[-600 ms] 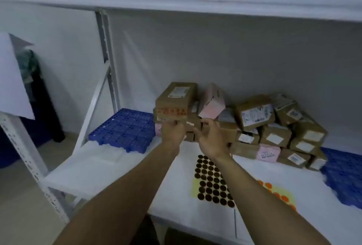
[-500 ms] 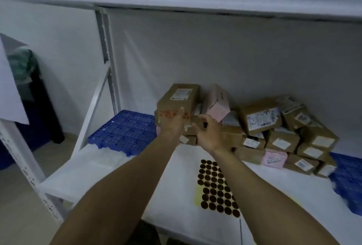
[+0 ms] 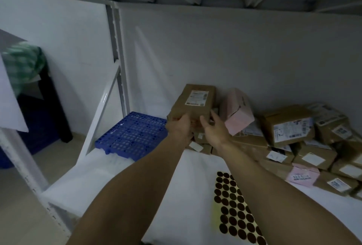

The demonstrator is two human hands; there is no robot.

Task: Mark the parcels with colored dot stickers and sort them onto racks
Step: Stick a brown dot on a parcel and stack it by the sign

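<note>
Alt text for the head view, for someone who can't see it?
The left hand and right hand hold a brown labelled parcel at the pile's left on a shelf. A sticker sheet lies nearer; a blue pallet sits left.

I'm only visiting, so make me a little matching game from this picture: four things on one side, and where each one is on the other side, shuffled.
Things
1. brown labelled parcel
2. pink box
3. blue grid pallet
4. dot sticker sheet

Places
A. lying flat on the white shelf, nearest the camera
B. gripped by the left hand
C. leaning tilted on the pile of brown boxes
D. at the shelf's left end

Pairs: 1-B, 2-C, 3-D, 4-A
</note>
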